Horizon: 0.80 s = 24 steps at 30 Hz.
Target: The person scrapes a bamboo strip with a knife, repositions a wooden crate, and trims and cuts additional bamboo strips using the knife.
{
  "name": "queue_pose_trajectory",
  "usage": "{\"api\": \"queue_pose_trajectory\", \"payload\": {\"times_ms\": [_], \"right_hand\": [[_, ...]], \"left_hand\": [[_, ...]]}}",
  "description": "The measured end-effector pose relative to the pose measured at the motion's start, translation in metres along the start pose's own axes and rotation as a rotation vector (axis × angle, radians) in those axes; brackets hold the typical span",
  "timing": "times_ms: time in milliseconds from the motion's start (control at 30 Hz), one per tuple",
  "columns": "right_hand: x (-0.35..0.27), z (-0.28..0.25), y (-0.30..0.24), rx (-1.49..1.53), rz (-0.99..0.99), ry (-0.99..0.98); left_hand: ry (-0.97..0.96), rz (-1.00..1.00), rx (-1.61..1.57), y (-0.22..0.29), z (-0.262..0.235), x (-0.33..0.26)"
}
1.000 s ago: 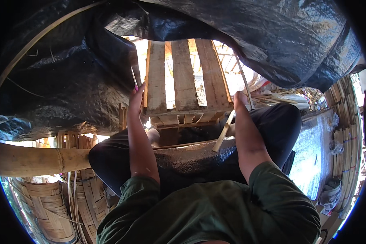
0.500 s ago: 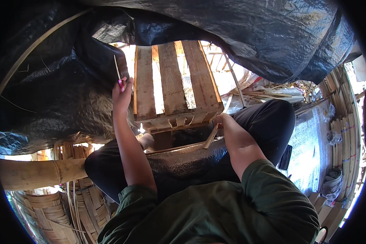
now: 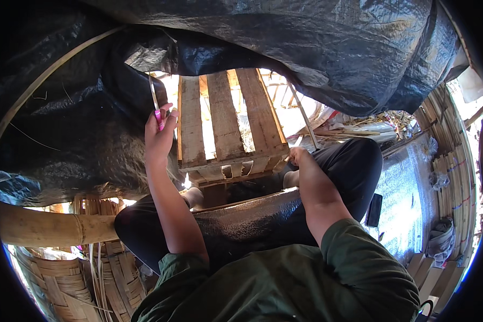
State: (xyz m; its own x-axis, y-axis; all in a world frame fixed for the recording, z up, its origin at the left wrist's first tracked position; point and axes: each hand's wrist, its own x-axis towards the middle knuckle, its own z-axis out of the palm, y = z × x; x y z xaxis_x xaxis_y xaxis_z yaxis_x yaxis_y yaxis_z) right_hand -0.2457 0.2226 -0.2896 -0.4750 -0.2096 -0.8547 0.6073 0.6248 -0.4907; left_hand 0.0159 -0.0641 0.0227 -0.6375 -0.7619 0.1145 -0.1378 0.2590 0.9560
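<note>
My left hand (image 3: pixel 160 134) is raised at the left edge of a slatted wooden crate (image 3: pixel 225 118). Its fingers are closed around the pink handle of a slim knife (image 3: pixel 155 98), whose narrow blade points up and away. At the crate's near right corner, my right hand (image 3: pixel 299 155) is closed on a pale wooden strip (image 3: pixel 298 141). Only a short length of the strip shows past the fingers; the hand hides the rest. The crate stands between my bent legs.
Black plastic sheeting (image 3: pixel 333 53) hangs low ahead and on the left. A thick bamboo pole (image 3: pixel 53 228) lies at the left, above woven bamboo (image 3: pixel 59 273). A shiny silvery sheet (image 3: pixel 402 198) and a dark flat object (image 3: pixel 374 210) are on the right.
The strip's wide near end, which stuck out below my right hand, is out of sight now. My left hand still grips the knife beside the crate. The whole view has shifted slightly.
</note>
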Motion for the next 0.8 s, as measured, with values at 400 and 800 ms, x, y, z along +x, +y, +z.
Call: {"api": "queue_pose_trajectory", "payload": {"times_ms": [400, 800], "right_hand": [[-0.007, -0.051, 0.003, -0.137, 0.134, 0.167], [-0.078, -0.140, -0.059, 0.394, 0.105, 0.154]], "left_hand": [[-0.344, 0.087, 0.063, 0.017, 0.073, -0.011], [-0.724, 0.212, -0.054, 0.066, 0.191, -0.082]]}}
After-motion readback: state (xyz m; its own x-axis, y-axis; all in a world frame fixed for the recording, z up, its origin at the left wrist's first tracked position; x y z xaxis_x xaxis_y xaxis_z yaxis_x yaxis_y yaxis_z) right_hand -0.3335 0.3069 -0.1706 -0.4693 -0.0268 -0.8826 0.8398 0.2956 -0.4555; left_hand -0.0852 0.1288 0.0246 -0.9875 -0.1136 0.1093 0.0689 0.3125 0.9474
